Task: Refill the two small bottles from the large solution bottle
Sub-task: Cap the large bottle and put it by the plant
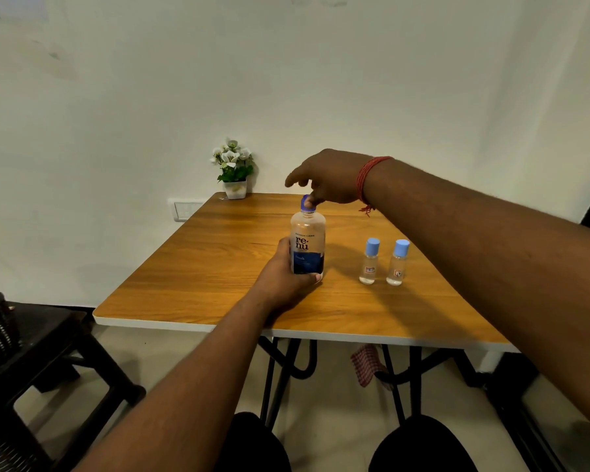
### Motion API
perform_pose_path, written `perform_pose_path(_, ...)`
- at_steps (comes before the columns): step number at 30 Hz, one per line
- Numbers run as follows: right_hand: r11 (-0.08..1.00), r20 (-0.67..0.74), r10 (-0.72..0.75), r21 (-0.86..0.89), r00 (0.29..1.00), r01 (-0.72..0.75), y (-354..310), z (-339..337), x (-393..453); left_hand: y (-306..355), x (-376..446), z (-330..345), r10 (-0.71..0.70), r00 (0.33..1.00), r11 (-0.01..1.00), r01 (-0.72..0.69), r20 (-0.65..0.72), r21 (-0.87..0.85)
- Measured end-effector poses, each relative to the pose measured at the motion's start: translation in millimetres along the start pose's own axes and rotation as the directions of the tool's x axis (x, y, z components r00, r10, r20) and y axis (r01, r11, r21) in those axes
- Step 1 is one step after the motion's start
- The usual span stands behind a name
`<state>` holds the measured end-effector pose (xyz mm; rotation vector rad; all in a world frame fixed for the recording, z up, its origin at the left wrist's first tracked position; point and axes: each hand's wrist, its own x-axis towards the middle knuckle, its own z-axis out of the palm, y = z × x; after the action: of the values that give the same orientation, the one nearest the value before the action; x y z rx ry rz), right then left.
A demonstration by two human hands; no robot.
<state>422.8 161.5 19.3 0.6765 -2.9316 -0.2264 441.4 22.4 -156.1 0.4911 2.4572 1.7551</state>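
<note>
Both hands work the large bottle [307, 243], upright mid-worktop [191, 267]: left hand [286, 277] wraps its base to steady it, right hand [324, 180] pinches the blue cap [308, 202], probably to unscrew it. Two small bottles [382, 262] stand capped just right, within reach.

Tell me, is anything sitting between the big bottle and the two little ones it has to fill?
Nothing visible. Only bare table lies between the large bottle and the two small bottles. Both small bottles still wear their blue caps.

Wooden table [218, 267]: three bottles [308, 243], flowerpot [235, 189].
</note>
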Motion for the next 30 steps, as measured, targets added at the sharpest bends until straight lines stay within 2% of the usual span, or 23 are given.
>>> perform_pose_path(11,0.998,-0.064,0.004,-0.062,0.998,-0.008,-5,13,2,1,-1,0,0.003,1.000,1.000,-0.003,-0.007,0.029)
perform_pose_path(15,0.997,-0.026,0.017,-0.073,1.000,-0.019,-5,16,3,0,-1,1,0.012,1.000,1.000,-0.012,0.000,0.017)
perform_pose_path(18,0.999,0.017,0.008,-0.035,1.000,-0.007,0,13,-3,0,-1,1,0.010,1.000,1.000,-0.010,0.005,0.009)
perform_pose_path(21,1.000,-0.015,-0.002,0.023,1.000,0.003,6,6,-7,-1,0,1,0.002,1.000,1.000,-0.002,0.006,-0.014)
perform_pose_path(30,0.999,-0.059,0.049,0.001,0.997,-0.049,2,13,-6,0,-1,1,0.010,1.000,1.000,-0.010,-0.007,-0.009)
